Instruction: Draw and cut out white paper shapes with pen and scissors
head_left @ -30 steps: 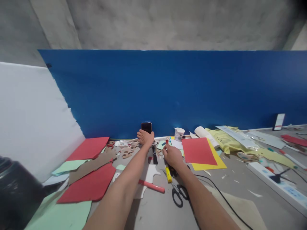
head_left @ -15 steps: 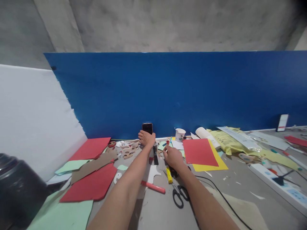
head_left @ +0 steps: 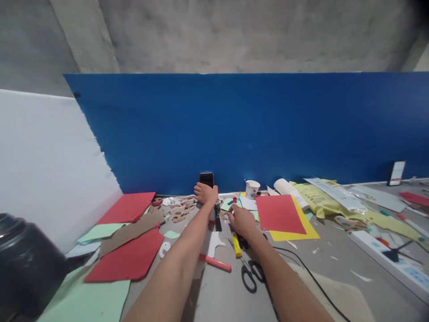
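Note:
At the foot of the blue panel, my left hand [head_left: 206,193] lies across the lower part of an upright smartphone [head_left: 206,178]. Its fingers look stretched out, and whether they touch the phone I cannot tell. To the right, the fingers of my right hand [head_left: 242,220] are curled together beside small light-green paper pieces [head_left: 226,204]; whatever they pinch is hidden. A black marker-like tool [head_left: 218,219] stands out between my forearms. Below my right hand are a yellow-handled tool [head_left: 237,246] and black-handled scissors [head_left: 249,279], partly covered by my forearm.
A red stick [head_left: 216,263] crosses the table in front. Red sheets [head_left: 129,257] and a brown strip [head_left: 132,233] lie left, near a black bulky object [head_left: 28,268]. Rightward are a paper cup [head_left: 252,190], red sheet [head_left: 280,214], black cable [head_left: 310,273] and power strip [head_left: 385,264].
The whole view has shifted very slightly. Both hands stay in practically the same places, with no visible change in what they touch.

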A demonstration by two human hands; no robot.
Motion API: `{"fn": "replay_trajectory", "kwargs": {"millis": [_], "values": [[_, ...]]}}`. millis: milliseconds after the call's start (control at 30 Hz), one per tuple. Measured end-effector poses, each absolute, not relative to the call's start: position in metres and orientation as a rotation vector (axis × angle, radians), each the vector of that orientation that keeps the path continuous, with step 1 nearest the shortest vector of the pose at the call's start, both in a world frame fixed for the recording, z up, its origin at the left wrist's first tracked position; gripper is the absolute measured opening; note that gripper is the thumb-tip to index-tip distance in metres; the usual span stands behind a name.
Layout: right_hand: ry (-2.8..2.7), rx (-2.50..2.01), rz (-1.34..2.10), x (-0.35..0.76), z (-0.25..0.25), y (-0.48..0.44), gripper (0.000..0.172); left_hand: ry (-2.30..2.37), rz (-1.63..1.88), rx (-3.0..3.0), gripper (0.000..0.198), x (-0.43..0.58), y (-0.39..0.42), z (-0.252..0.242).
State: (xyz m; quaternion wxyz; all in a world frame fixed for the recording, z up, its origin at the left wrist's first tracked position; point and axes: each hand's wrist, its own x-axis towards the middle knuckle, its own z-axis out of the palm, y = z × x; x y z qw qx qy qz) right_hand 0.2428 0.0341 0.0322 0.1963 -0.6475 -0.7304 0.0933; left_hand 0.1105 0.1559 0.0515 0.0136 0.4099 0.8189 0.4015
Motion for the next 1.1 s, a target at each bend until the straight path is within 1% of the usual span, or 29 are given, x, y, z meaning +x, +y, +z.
{"fn": "replay_trajectory", "kwargs": {"millis": [100,200,267,300,333,400,433,467,500,567,700,867,1100], "values": [[-2.054,-1.816,0.26,0.243,0.03,0.035,0.022,2.524,1.237,1.28,0.074,0.11,0.152,0.056],[-2.075,-1.828,0.25,0.244,0.03,0.036,0.023,2.469,1.22,1.321,0.091,0.108,0.142,0.064],[-2.074,-1.838,0.236,0.245,0.031,0.035,0.023,2.412,1.227,1.416,0.096,0.103,0.124,0.073],[-2.066,-1.842,0.229,0.246,0.032,0.035,0.023,2.37,1.232,1.49,0.092,0.099,0.11,0.078],[-2.053,-1.843,0.222,0.247,0.032,0.035,0.023,2.291,1.231,1.607,0.081,0.094,0.092,0.083],[-2.035,-1.84,0.211,0.249,0.033,0.035,0.023,1.833,1.073,1.968,0.043,0.078,0.045,0.094],[-2.04,-1.837,0.207,0.249,0.033,0.035,0.022,1.599,0.941,2.037,0.027,0.068,0.018,0.099],[-2.053,-1.833,0.204,0.248,0.033,0.034,0.023,1.385,0.798,2.039,0.019,0.058,-0.009,0.104],[-2.068,-1.829,0.202,0.247,0.033,0.034,0.023,1.236,0.663,1.99,0.017,0.048,-0.035,0.108],[-2.094,-1.823,0.203,0.244,0.034,0.032,0.024,1.114,0.485,1.947,0.015,0.03,-0.08,0.114],[-2.112,-1.828,0.217,0.237,0.038,0.025,0.025,1.192,0.529,2.019,0.021,0.011,-0.127,0.114],[-2.108,-1.875,0.214,0.238,0.046,0.021,0.028,1.164,0.568,2.117,0.027,0.0,-0.129,0.1],[-2.082,-2.019,0.229,0.236,0.079,0.067,0.039,1.285,0.899,2.131,0.032,-0.022,-0.105,0.06]]}}
